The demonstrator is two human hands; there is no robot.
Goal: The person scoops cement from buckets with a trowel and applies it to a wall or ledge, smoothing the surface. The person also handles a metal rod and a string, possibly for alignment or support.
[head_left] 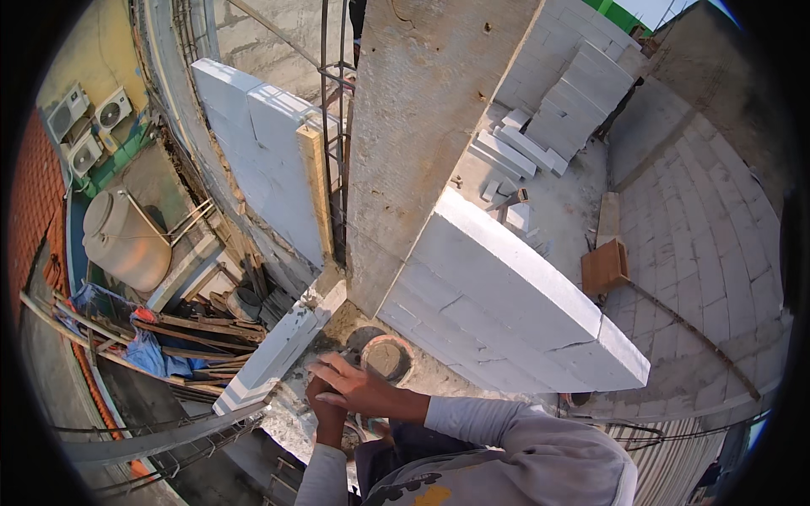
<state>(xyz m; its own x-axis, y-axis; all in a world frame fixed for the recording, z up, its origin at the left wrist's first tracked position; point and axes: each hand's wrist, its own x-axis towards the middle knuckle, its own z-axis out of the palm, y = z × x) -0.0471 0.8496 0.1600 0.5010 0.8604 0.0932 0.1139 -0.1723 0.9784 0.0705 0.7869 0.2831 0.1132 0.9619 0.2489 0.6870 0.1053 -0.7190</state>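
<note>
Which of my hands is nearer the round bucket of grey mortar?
Right. In this view, your right hand is just below-left of the bucket; your left hand is farther left, partly covered by the right.

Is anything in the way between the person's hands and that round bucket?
Nothing visible stands between the right hand and the round bucket, just beyond it in this view. The left hand has the right hand across it, on the side toward the bucket.
</note>
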